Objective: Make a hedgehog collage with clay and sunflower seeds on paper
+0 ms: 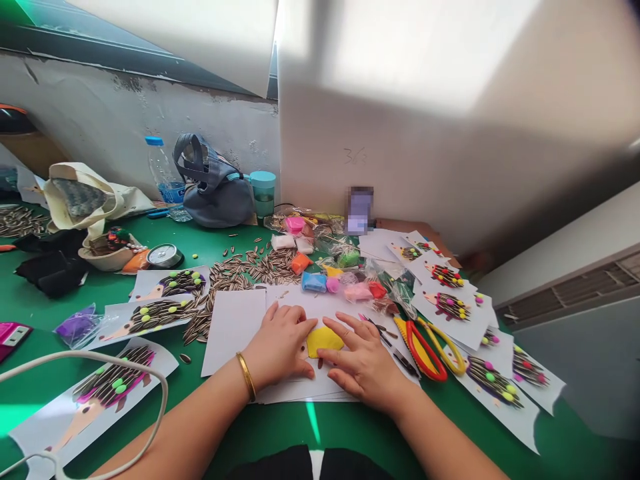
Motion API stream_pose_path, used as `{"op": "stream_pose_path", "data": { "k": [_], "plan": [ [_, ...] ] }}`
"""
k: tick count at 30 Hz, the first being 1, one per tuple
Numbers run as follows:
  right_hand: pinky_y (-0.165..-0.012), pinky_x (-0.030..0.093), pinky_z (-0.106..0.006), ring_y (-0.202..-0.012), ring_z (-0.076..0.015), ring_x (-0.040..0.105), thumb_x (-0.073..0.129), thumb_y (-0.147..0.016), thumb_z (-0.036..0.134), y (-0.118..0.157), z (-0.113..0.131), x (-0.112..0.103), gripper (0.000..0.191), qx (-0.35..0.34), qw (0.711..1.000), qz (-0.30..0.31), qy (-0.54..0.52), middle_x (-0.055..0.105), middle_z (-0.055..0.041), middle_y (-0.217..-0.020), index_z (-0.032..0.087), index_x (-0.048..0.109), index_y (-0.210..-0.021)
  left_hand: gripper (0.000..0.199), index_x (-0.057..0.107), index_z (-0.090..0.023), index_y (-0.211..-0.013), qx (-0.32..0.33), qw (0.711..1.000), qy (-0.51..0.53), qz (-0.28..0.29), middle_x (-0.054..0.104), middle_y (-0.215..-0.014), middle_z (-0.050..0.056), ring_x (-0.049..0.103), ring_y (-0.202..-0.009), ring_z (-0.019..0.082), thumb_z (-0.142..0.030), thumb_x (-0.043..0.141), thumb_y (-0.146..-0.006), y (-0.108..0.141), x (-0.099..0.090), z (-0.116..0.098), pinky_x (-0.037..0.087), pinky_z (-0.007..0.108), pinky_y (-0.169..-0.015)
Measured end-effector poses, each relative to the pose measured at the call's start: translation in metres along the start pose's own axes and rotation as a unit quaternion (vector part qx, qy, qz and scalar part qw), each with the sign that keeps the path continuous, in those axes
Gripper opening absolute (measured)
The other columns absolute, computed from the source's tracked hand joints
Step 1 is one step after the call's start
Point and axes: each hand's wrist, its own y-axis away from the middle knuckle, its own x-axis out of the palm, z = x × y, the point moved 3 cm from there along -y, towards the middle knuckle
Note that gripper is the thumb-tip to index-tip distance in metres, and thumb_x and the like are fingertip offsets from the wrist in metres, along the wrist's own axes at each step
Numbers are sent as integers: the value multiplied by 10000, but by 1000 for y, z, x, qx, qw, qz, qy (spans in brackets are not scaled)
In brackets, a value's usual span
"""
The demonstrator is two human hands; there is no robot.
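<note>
A flat yellow piece (324, 342) lies on white paper (235, 328) in front of me. My left hand (283, 343), with a gold bangle at the wrist, rests at its left side, thumb and fingers apart. Over its right part, my right hand (361, 357) has spread fingers, with fingertips touching the yellow piece. Small dark bits show beside and below the piece. Sunflower seeds (250, 270) are heaped behind the paper. Packets of coloured clay, including a blue one (314, 282), lie beyond my hands.
Red-handled scissors (425, 353) and a yellow-handled pair (450, 350) lie at right. Hedgehog pictures (95, 417) flank both sides. A white cable (163, 400) loops at front left. Behind stand a bottle (167, 180), a grey bag (217, 190), a cup (263, 190) and a phone (359, 210).
</note>
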Motion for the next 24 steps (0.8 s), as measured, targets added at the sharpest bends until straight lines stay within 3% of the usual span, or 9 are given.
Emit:
{"op": "stream_pose_path", "data": {
  "k": [5,15,24],
  "plan": [
    [-1039,273,-540,-1405,-329,300,506,-952,428,2,-4,-1,273,-8,1000,3,1,407,6,-1521,435,663,-1176,917,575,-294,-1281,1,1000,-4,-3,591,-1106,69,524,-1071,316,-641,842,-476,0,2,2,288,559,-1064],
    [-1044,310,-517,-1422,-327,271,485,-952,469,-3,3,5,334,-22,1000,20,6,279,30,-1588,433,602,-1263,864,595,-307,-1228,-1,1000,-6,-1,591,-1078,51,530,-1032,305,-607,864,-464,0,-3,-1,320,547,-1037],
    [-1066,260,-582,-1458,-311,212,378,-964,592,1,-4,4,429,5,998,64,19,230,34,-1603,450,506,-1349,906,574,-303,-1285,-2,1000,-4,2,593,-1107,68,529,-1072,315,-614,855,-482,0,-2,0,304,551,-1059]
  ]
}}
